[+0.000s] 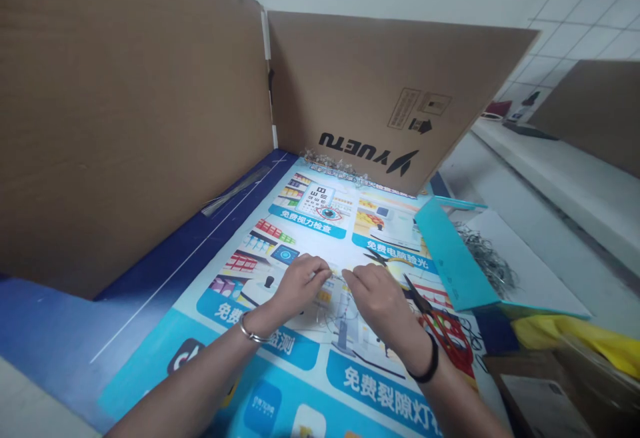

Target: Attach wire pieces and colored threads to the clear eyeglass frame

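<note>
My left hand (pixel 303 283) and my right hand (pixel 377 298) face each other over a printed poster sheet (pixel 210 338), their thumbs and forefingers pinched together. Between the fingertips runs a thin wire (pixel 337 277), too fine to make out well. Faint thin strands (pixel 325 318) hang or lie below the hands. Right of my right hand are red-handled scissors (pixel 445 335), and a yellow-handled cutting tool (pixel 397 268) lies just beyond it, partly hidden.
Tall cardboard panels (pixel 400 91) stand at the left and back. Clear, tangled bits (pixel 335 161) line the back panel's foot. A teal open box (pixel 450 271) at right holds a heap of thin wires (pixel 485 258). Flat strips (pixel 235 191) lie at left; yellow cloth (pixel 575 335) at right.
</note>
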The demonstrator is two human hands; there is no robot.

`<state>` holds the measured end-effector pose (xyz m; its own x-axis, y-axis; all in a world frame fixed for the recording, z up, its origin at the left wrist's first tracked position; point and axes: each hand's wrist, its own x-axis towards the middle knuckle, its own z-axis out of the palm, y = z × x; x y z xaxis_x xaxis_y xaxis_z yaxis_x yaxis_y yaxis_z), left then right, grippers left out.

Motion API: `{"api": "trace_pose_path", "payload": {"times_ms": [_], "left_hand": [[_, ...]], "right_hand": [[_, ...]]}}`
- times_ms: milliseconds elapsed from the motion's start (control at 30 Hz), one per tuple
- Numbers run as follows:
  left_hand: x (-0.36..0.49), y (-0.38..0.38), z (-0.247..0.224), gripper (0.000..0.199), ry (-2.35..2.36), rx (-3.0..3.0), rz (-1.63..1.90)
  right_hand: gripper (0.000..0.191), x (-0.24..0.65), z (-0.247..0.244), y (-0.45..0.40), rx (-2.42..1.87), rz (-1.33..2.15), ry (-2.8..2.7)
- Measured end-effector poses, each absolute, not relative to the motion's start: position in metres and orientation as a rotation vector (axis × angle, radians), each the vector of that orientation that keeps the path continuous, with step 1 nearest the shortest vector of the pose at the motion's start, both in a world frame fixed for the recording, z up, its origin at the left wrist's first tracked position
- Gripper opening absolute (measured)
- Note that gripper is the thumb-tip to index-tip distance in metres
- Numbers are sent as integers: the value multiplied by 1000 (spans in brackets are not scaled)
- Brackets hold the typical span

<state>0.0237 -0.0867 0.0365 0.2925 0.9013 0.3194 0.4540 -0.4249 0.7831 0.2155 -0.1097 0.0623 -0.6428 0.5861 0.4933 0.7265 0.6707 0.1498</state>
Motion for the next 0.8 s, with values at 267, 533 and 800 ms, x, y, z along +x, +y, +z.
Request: {"api": "trace_pose_path", "payload": {"times_ms": [267, 533, 800], "left_hand": [[27, -90, 39, 18, 1218, 1949, 949], [28, -91, 38, 17, 1248, 1932, 910], [29, -91, 36, 16, 1287, 1977, 851]], "right_hand": [[22, 209, 65, -113, -894, -510, -2569], [20, 207, 60, -111, -817, -617, -2629], [20, 201, 52, -111, -840, -587, -2681]]}}
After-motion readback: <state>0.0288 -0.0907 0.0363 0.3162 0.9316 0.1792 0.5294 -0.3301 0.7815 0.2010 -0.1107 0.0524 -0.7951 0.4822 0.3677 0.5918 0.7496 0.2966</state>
